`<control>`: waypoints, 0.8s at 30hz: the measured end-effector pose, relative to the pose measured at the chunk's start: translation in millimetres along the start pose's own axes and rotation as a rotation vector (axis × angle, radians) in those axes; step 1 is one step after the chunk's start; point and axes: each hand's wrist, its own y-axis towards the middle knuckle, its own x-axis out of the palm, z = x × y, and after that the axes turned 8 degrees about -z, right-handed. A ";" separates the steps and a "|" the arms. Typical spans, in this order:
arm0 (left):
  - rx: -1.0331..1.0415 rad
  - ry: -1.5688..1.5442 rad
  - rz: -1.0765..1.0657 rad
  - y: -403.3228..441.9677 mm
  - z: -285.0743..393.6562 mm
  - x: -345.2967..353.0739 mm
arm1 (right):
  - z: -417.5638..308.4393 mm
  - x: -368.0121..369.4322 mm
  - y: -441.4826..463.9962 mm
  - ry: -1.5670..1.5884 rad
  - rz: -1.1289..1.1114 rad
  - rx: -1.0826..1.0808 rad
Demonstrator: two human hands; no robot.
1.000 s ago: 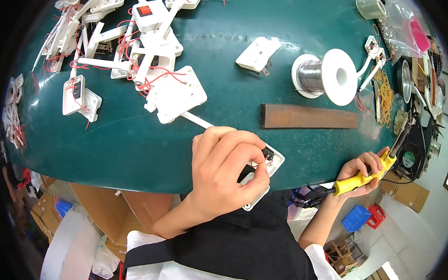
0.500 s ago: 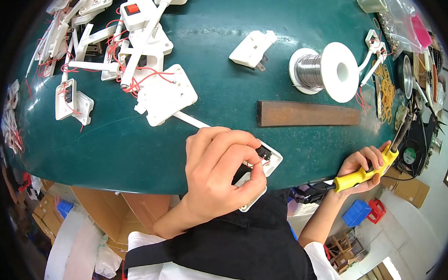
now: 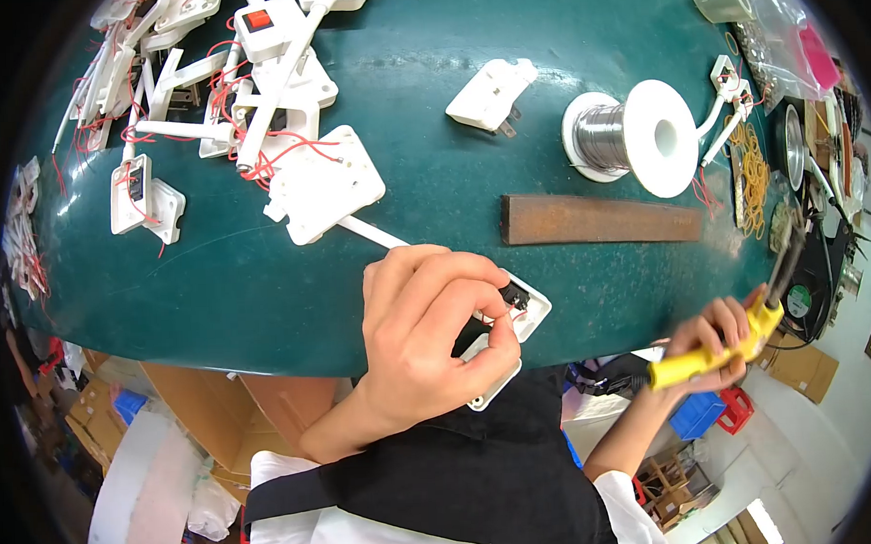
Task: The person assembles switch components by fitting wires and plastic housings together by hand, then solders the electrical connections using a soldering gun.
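Note:
At the table's front edge, my left hand is closed in a pinch, thumb and forefinger together on a thin red wire. Under and beside those fingers lies an opened white plastic housing with a black switch inside. Part of the housing is hidden by the hand. My right hand grips a yellow soldering iron, slightly blurred, off the table's front right edge. The iron's metal tip points up and away to the right.
A solder spool, a brown bar and a white plug piece lie on the green table. White housings with red wires are piled at the left. Rubber bands and plastic bags line the right side.
My right hand has turned and shifted slightly with the soldering iron, which is now blurred. My left hand and the housing look nearly still.

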 end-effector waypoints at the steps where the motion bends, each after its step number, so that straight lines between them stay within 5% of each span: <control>1: -0.004 0.001 0.007 -0.1 0.0 -0.6 | -3.4 11.4 -2.2 -0.014 -0.044 0.045; 5: -0.027 -0.019 -0.009 -1.2 0.4 -2.4 | -26.9 75.9 -10.5 -0.674 -0.143 0.194; 11: -0.023 -0.047 0.026 -2.1 -2.4 -0.7 | -22.7 120.0 -15.2 -0.967 -0.066 0.703; 14: -0.019 -0.057 0.055 -2.0 -3.8 0.3 | -4.8 130.9 -16.4 -1.127 0.167 0.738; 19: -0.003 -0.070 0.074 -3.3 -6.3 1.1 | -1.2 135.5 -14.7 -1.250 0.202 0.823; 24: 0.000 -0.077 0.089 -3.2 -6.1 1.2 | 6.3 137.7 -20.4 -1.422 0.242 0.691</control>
